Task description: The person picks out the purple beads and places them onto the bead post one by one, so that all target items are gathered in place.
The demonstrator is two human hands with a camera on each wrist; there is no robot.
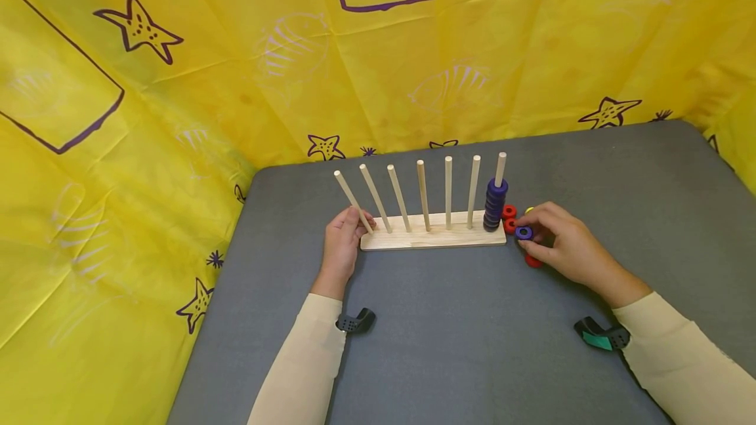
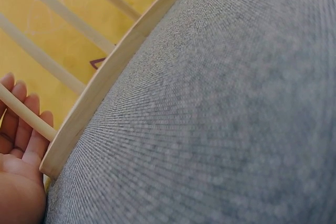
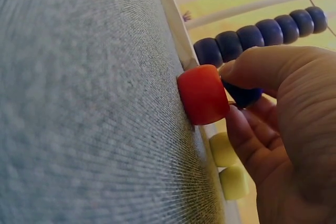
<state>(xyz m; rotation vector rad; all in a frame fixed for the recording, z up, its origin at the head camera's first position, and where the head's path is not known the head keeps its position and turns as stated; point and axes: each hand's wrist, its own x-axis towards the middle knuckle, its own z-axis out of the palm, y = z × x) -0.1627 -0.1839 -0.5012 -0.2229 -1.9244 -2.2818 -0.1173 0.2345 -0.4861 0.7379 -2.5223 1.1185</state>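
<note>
A wooden stand (image 1: 437,237) with a row of upright pegs lies on the grey table. Several dark blue ring beads (image 1: 495,203) are stacked on its rightmost peg. My left hand (image 1: 342,241) rests at the stand's left end, its fingers (image 2: 32,127) extended behind the leftmost peg (image 1: 353,202). My right hand (image 1: 569,244) pinches one blue bead (image 1: 524,238) between thumb and fingers, just right of the stand. In the right wrist view that bead (image 3: 244,96) is partly hidden by the hand and a red bead (image 3: 203,95) in front.
More red beads (image 1: 509,211) lie against the stand's right end, and another red bead (image 1: 534,262) sits under my right hand. Two yellow beads (image 3: 233,183) show beyond the fingers. Yellow patterned cloth (image 1: 378,71) surrounds the back and sides of the grey table (image 1: 449,346).
</note>
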